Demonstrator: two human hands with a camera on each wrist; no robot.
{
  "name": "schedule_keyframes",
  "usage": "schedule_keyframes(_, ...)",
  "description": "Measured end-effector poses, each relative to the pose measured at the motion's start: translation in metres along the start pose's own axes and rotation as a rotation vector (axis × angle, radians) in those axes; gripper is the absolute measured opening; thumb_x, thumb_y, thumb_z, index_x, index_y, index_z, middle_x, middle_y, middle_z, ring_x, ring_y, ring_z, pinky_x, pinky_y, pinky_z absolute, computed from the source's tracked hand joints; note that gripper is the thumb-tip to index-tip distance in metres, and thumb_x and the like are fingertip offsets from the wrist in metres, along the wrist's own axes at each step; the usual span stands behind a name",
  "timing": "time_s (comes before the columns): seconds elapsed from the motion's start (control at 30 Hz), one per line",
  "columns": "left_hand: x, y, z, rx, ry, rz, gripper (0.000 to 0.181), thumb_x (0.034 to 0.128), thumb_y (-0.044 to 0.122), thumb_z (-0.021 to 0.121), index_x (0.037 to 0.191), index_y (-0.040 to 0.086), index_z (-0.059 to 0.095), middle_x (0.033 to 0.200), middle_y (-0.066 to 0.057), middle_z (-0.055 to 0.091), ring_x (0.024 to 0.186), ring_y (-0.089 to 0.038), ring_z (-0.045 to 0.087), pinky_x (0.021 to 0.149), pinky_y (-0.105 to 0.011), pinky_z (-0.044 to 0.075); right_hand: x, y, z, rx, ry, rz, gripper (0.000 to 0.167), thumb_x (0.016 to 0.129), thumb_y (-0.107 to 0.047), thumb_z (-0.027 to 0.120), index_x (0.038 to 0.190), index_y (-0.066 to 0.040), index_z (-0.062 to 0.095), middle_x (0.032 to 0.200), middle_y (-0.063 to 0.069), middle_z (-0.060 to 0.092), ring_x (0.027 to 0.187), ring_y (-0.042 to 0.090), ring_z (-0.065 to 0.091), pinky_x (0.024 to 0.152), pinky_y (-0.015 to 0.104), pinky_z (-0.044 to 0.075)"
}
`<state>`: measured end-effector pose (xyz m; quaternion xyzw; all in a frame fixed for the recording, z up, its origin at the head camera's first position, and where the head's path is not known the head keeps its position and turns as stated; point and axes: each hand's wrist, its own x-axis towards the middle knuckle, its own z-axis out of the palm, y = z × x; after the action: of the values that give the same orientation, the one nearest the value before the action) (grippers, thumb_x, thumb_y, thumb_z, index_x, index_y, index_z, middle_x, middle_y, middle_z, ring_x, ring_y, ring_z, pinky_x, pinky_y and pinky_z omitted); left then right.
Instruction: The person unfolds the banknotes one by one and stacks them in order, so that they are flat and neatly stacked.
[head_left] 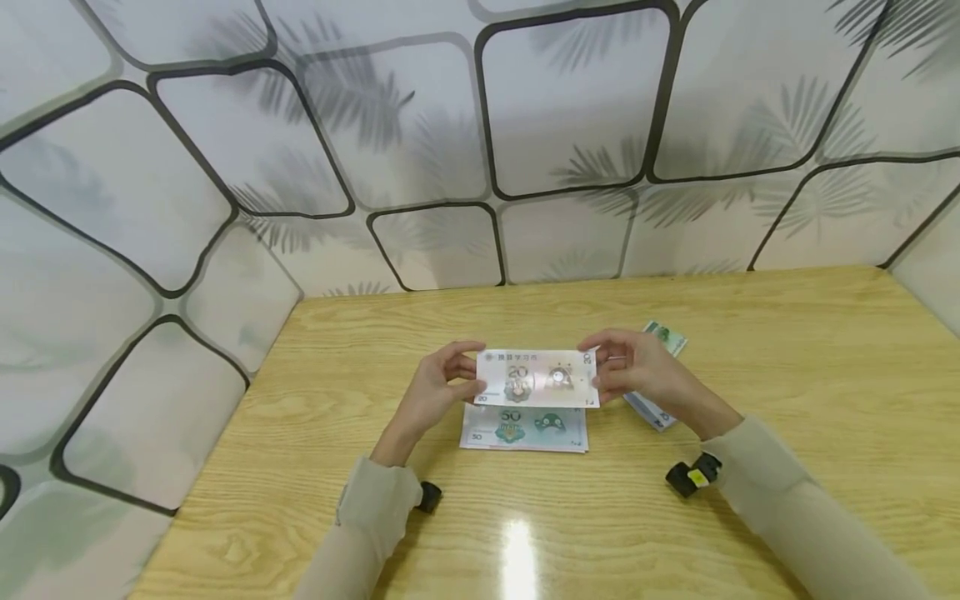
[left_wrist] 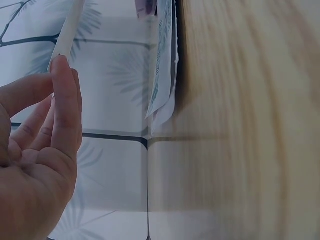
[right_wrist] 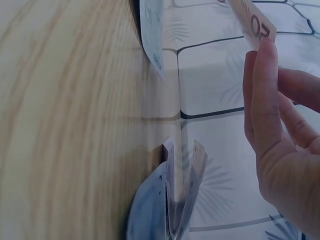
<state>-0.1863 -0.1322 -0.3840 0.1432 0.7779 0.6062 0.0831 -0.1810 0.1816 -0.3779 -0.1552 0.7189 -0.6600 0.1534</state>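
Both hands hold a pinkish 20 banknote (head_left: 537, 379) flat between them, raised above the table. My left hand (head_left: 438, 390) pinches its left end between thumb and fingers. At the other end, my right hand (head_left: 647, 373) pinches the right edge, and the right wrist view shows the banknote's corner (right_wrist: 257, 27) at the fingertips. Just below the held note lies a stack of banknotes with a green 50 note (head_left: 523, 429) on top; its far part is hidden. Under and beside the right hand rests another pile of banknotes (head_left: 651, 412), partly covered by that hand.
The wooden table (head_left: 315, 400) meets a patterned wall covering (head_left: 570, 108) at the back and left. A black wrist camera (head_left: 693, 475) is strapped at the right cuff, and another (head_left: 430, 497) at the left. Light glares on the near tabletop.
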Motion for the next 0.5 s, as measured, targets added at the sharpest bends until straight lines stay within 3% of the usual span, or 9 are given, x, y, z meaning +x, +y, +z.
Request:
schedule_keyframes(0.33,-0.0035,-0.0042,-0.0027,-0.025,-0.033,0.012,0.051,0.0887,-0.016,0.065,0.138,-0.012,0.051,0.102,-0.018,0.065,0.091,-0.020,0.063,0.067,-0.025,0.059,-0.0014,0.0039,0.0035,0.007,-0.014,0.005,0.045,0.088,0.017,0.062,0.131,0.019,0.048,0.095,0.014,0.053,0.073,0.018,0.065,0.068,0.037,0.063)
schedule_keyframes(0.5,-0.0040,0.0003,-0.0063,-0.006,-0.075,0.004,0.051,0.0908,-0.015,0.063,0.140,-0.010,0.051,0.102,-0.017,0.063,0.090,-0.020,0.062,0.067,-0.025,0.059,-0.0022,0.0050,0.0038,0.001,-0.026,-0.004,0.046,0.088,0.017,0.061,0.131,0.020,0.047,0.097,0.016,0.055,0.075,0.018,0.065,0.068,0.036,0.063)
